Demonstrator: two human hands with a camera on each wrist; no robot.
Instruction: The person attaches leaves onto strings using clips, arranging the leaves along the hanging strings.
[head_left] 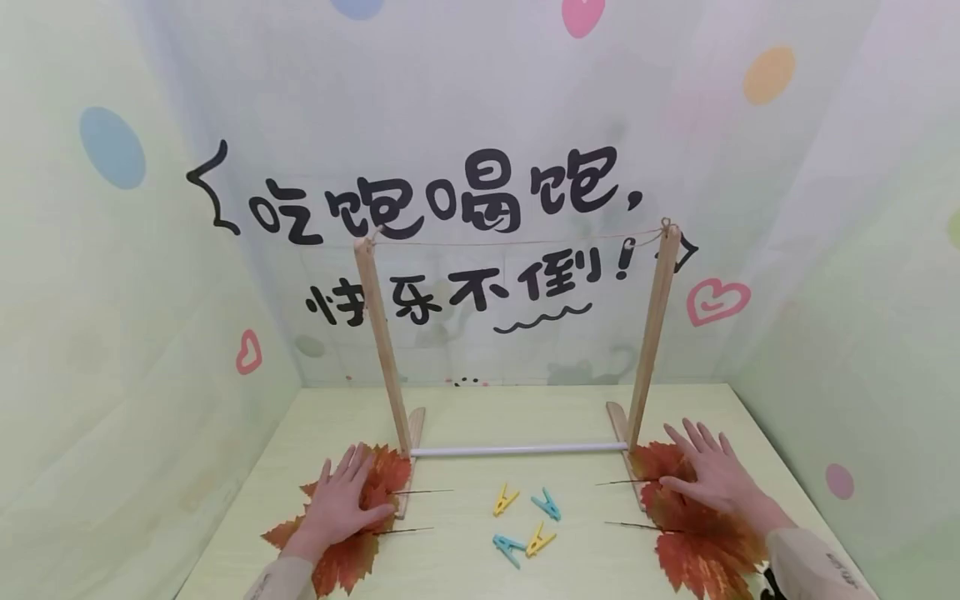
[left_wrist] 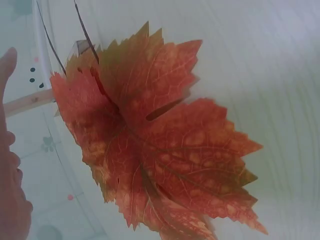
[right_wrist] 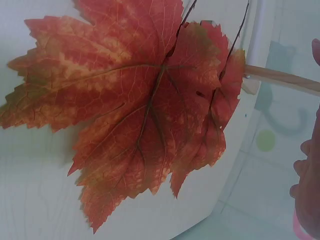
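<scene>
In the head view my left hand (head_left: pixel 339 507), fingers straight and spread, is over red-orange artificial maple leaves (head_left: pixel 348 562) on the table's left side. My right hand (head_left: pixel 711 477), also with straight, spread fingers, is over a similar group of leaves (head_left: pixel 686 557) on the right. Thin dark stems of both groups point inward. The left wrist view shows a broad leaf (left_wrist: pixel 175 145) with part of the hand (left_wrist: pixel 12 185) at the left edge. Overlapping leaves (right_wrist: pixel 125 100) fill much of the right wrist view. Neither hand grips anything.
Between the hands lie two yellow clothespins (head_left: pixel 506 500) and two blue clothespins (head_left: pixel 509 548). Behind them stands a wooden frame with a left post (head_left: pixel 384 350), a right post (head_left: pixel 654 342), a string (head_left: pixel 517 242) across the top and a white rod (head_left: pixel 517 451) below. Printed fabric walls surround the table.
</scene>
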